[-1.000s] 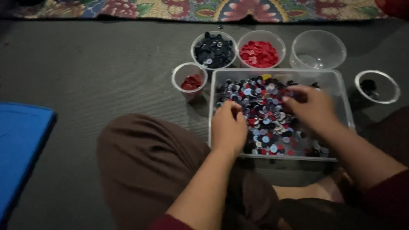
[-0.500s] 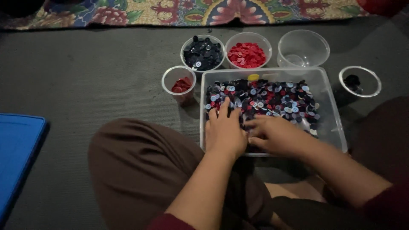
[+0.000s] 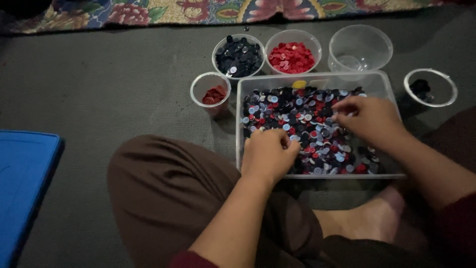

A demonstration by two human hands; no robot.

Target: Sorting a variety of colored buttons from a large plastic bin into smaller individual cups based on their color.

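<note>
While curled down into the heap, fingertips of the left hand (image 3: 268, 155) press knuckles-up among the mixed buttons (image 3: 307, 126) at the near-left corner of the clear rectangular tub (image 3: 317, 79); cannot tell whether anything sits pinched beneath them. Further right over the same tub, fingers of the right hand (image 3: 369, 119) drawn together at the tips, thumb meeting forefinger above the pile, perhaps nipping a single button, though too small to confirm.

Buttons themselves: small flat discs in red, pale blue-grey and dark navy or black, jumbled in a loose layer filling most of the tub, with one yellow piece at the far rim. Likely light, hard and slick, prone to sliding off one another and slipping from a grip; best taken one at a time by the edge between thumb and fingertip, or scooped in a cupped palm.

Beyond the tub's far side, three round clear bowls in a row: dark buttons (image 3: 239, 57), red buttons (image 3: 292, 57), and an empty bowl (image 3: 360, 47). Just left of the tub's far corner, a small cup (image 3: 210, 92) holding a few red ones. Right of the tub, another small cup (image 3: 430, 88) with something dark inside. Well to the tub's left, a blue lid or mat (image 3: 25, 188) on grey floor covering. Near side of the tub resting against crossed legs in brown trousers (image 3: 163, 198).
</note>
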